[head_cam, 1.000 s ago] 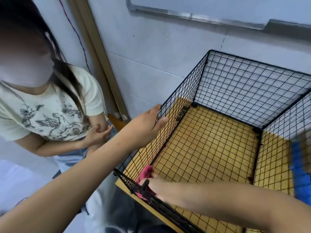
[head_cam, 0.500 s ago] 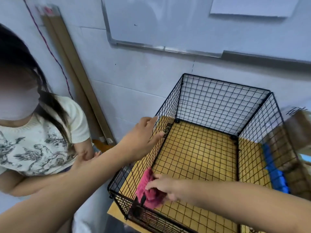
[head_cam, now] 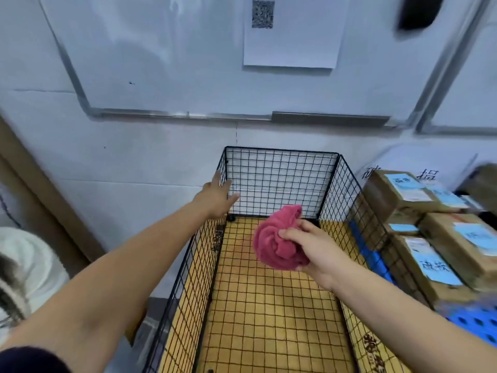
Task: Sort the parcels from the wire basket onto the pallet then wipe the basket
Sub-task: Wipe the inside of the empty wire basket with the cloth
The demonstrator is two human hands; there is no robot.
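Your right hand [head_cam: 317, 251] is holding the pink cloth [head_cam: 277, 238] higher than a second ago: it is no longer down at the near left corner of the wire basket [head_cam: 282, 168] but raised over the middle of it, clear of the mesh floor. Your fingers and thumb are curling round the bunched cloth and gripping it, with most of the fabric sticking out to the left of your palm.

Your left hand [head_cam: 216, 196] is sitting farther along than before, now at the far end of the basket's left wall, just beside the back corner. It is resting on the top wire with the fingers stretched out straight and the thumb spread toward the inside; it is not clasping anything.

Nothing is lying inside the basket, and a yellow board [head_cam: 269, 305] is showing through the floor mesh. The brown parcels [head_cam: 403, 189] with their blue labels are standing stacked on the blue pallet [head_cam: 478, 324], just beside the basket's right wall.

Behind the basket, a whiteboard [head_cam: 161, 63] is hanging on the wall, and a sheet of paper [head_cam: 290, 44] with a printed code is sticking to it.
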